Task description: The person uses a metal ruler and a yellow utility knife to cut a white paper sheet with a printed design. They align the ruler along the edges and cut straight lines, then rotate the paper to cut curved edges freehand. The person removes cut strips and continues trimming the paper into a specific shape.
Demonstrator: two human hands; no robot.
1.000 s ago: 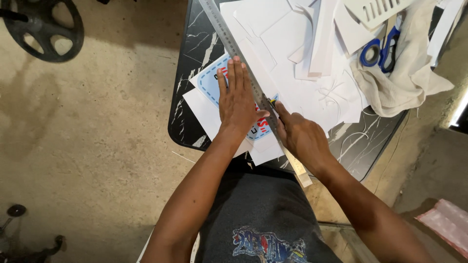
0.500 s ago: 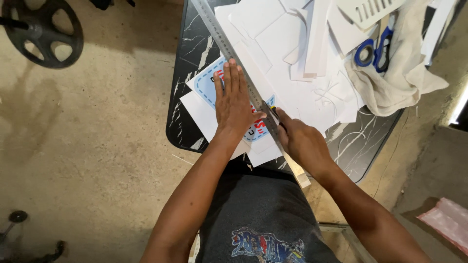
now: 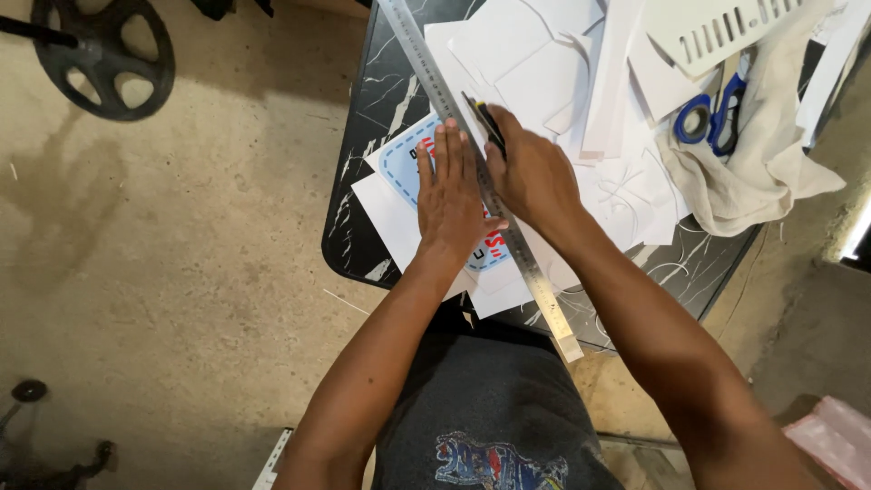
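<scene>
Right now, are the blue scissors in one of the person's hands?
No, the blue scissors lie on a beige cloth at the table's far right, away from both hands.

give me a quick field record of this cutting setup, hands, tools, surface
left hand: left hand pressed flat on the white printed sheet with a light blue badge shape, beside the ruler
right hand: right hand gripping a slim black craft knife at the ruler's edge
ruler: long steel ruler lying diagonally across the sheet
surface: black marble-pattern table
nearby: blue-handled scissors on a beige cloth; white paper offcuts
</scene>
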